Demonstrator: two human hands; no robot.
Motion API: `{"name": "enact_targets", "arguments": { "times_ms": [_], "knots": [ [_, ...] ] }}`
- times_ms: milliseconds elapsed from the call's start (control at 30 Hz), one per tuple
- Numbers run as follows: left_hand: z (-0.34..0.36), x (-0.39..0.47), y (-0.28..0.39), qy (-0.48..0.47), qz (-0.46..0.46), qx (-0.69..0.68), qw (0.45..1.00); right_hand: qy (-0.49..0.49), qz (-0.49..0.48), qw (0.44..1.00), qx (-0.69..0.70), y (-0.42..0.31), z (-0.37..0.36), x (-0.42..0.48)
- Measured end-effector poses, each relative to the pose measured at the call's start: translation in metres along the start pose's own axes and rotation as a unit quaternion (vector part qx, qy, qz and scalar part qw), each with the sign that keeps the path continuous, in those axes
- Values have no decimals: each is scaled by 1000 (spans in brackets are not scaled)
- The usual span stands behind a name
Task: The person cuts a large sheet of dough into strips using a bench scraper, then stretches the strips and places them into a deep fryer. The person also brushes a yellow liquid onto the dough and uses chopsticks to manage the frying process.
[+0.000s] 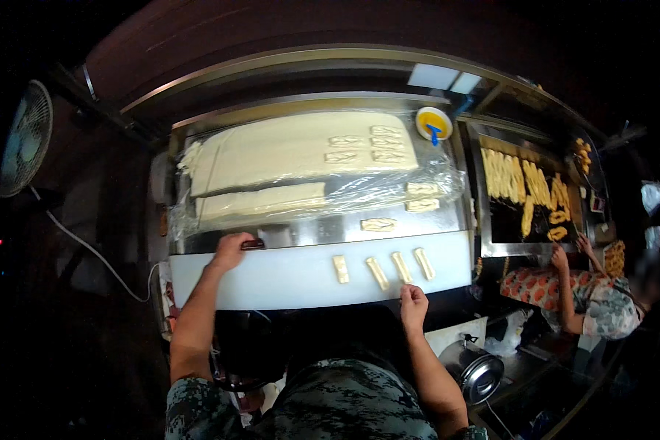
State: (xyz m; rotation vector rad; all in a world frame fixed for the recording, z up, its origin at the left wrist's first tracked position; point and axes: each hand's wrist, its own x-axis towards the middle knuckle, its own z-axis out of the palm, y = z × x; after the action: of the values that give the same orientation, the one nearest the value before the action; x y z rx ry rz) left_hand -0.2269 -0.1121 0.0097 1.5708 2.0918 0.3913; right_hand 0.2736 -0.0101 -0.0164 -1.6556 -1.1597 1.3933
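My left hand [232, 252] is at the far edge of a white cutting board [275, 278], its fingers on the dark brown handle [253, 244] of a tool. The tool's metal part is blurred against the steel. At the board's near edge, my right hand [413, 301] has thumb and fingers together at the near end of a dough strip [400, 265]. Whether the strip is pinched is unclear. Other strips lie beside it: one to the right [424, 264] and two to the left, including a wider piece [340, 269]. Beyond the board lies a slit dough piece [378, 224].
Plastic film [363, 190] covers a large dough slab [286, 144] and a long dough band [264, 201]. A bowl of yellow liquid [433, 122] holds a blue brush. At right, dough sticks float in a fryer [509, 220], with a co-worker's hands [560, 257] beside it. A lidded pot [476, 374] stands lower right.
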Motion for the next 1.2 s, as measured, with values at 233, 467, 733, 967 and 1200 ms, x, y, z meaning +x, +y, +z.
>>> {"name": "enact_targets", "arguments": {
  "times_ms": [233, 467, 733, 967, 1200],
  "knots": [
    [41, 22, 93, 179, -54, 190, 964, 148, -11, 986, -73, 45, -92, 49],
    [179, 93, 313, -22, 36, -203, 978, 88, 17, 986, -142, 29, -86, 74],
    [245, 137, 389, -107, 82, -38, 990, 20, 4, 981, -192, 15, -97, 84],
    [224, 120, 406, -316, -56, -497, 806, -193, 82, 965, 159, -13, -129, 97],
    [179, 108, 426, -216, -45, -666, 713, -308, 190, 893, 269, -63, -126, 121]
  ]
}}
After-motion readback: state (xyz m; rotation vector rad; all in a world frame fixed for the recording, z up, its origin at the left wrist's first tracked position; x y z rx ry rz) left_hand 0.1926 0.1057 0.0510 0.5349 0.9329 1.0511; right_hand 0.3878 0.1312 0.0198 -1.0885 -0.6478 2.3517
